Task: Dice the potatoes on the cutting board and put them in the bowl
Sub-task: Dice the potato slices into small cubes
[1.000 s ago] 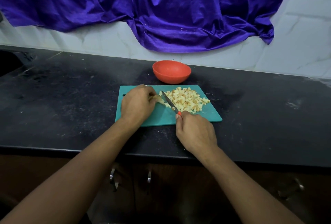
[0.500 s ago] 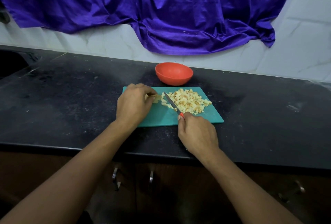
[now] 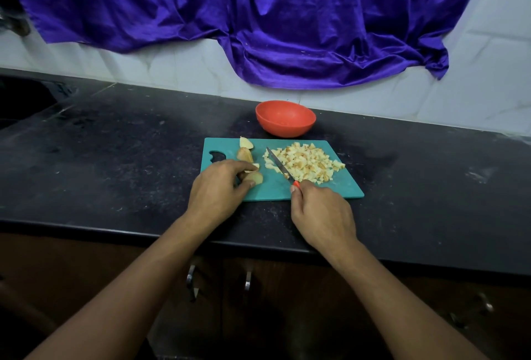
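Observation:
A teal cutting board [image 3: 316, 187] lies on the black counter. A heap of diced potato [image 3: 309, 164] covers its right half. Two potato wedges [image 3: 244, 150] lie near the board's far left. My left hand [image 3: 218, 187] pinches another potato piece [image 3: 254, 177] at the board's front left. My right hand [image 3: 321, 210] grips a red-handled knife [image 3: 280, 165], its blade angled up-left along the heap's left edge. An orange bowl [image 3: 285, 118] stands just behind the board and looks empty.
The black counter [image 3: 115, 164] stretches wide to both sides of the board. A purple cloth [image 3: 258, 20] hangs on the tiled wall behind. A dark sink recess [image 3: 17, 101] is at far left. Cabinet handles [image 3: 191, 279] sit below the counter's front edge.
My left hand has drawn back toward the board's front left with a potato piece, uncovering two wedges behind it. The knife stays by the heap.

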A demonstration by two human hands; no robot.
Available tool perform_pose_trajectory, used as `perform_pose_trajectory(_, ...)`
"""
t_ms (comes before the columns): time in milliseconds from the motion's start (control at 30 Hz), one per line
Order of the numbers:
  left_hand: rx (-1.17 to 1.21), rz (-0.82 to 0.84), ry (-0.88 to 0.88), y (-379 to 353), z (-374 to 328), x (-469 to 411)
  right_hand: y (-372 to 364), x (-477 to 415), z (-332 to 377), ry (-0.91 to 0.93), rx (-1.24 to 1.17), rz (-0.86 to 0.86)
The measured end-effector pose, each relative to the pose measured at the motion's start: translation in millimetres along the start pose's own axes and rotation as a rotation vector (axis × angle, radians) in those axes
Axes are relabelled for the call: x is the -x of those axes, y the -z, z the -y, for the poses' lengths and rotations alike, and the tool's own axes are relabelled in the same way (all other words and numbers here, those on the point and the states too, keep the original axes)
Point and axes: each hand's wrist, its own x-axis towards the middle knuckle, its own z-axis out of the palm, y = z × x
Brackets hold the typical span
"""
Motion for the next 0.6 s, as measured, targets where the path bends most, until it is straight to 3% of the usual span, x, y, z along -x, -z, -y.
perform_pose_trajectory(400,0.197,-0.061,0.017,4.1,2.8,3.8,-2.1,1.2,-0.5,0.004,-0.004,-0.028)
perform_pose_trajectory(600,0.027,-0.02,0.044,-0.5,4.8,-1.4,-1.0,0.8,-2.2,0.032,-0.002,0.003)
